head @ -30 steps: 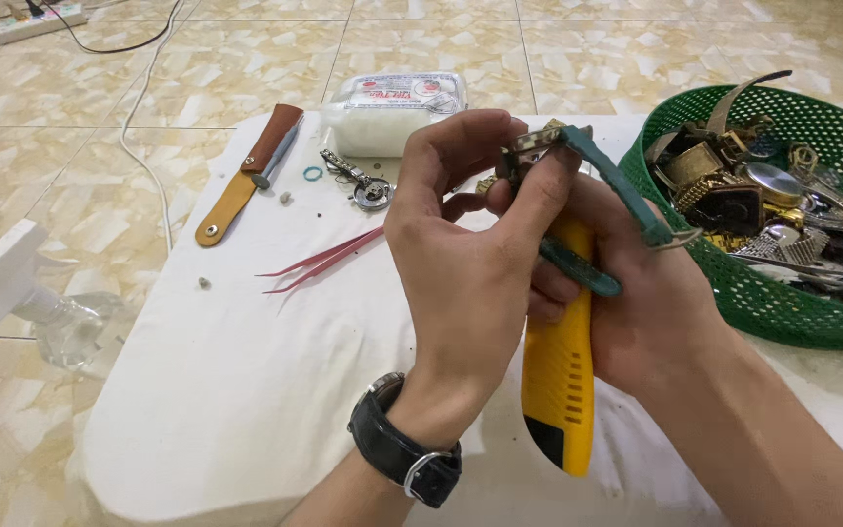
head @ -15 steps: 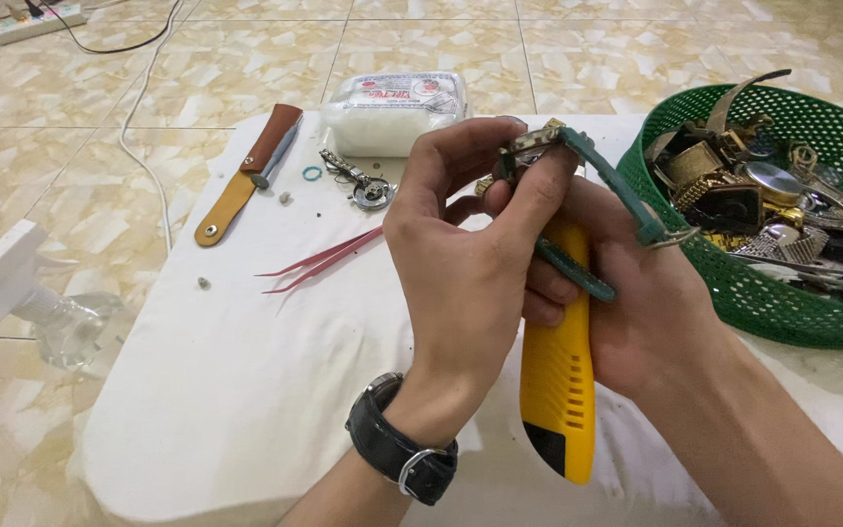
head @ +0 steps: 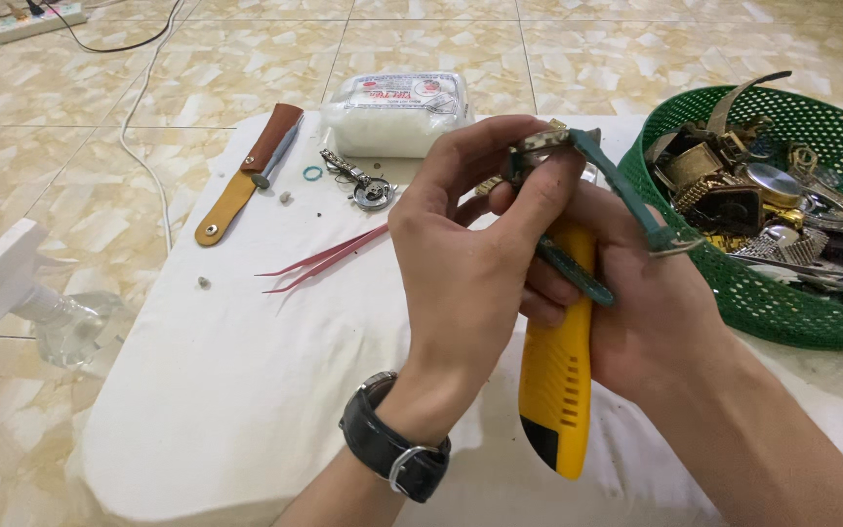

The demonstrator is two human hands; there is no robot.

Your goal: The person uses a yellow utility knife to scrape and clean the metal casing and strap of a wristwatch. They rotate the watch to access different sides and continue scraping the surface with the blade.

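Green-strapped watch [head: 578, 146], small metal case, being gripped by both hands.
Left hand [head: 480, 263] is pinching the case; right hand [head: 636, 303] is clasping a ribbed yellow plastic knife [head: 553, 381]; pose unchanged.

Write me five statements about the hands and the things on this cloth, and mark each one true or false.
1. The left hand pinches a small watch with a green strap. True.
2. The right hand grips a yellow utility knife. True.
3. The pink tweezers are in the right hand. False: they lie on the white cloth.
4. The green basket is empty. False: it holds watches and parts.
5. A black wristwatch is on the left wrist. True.
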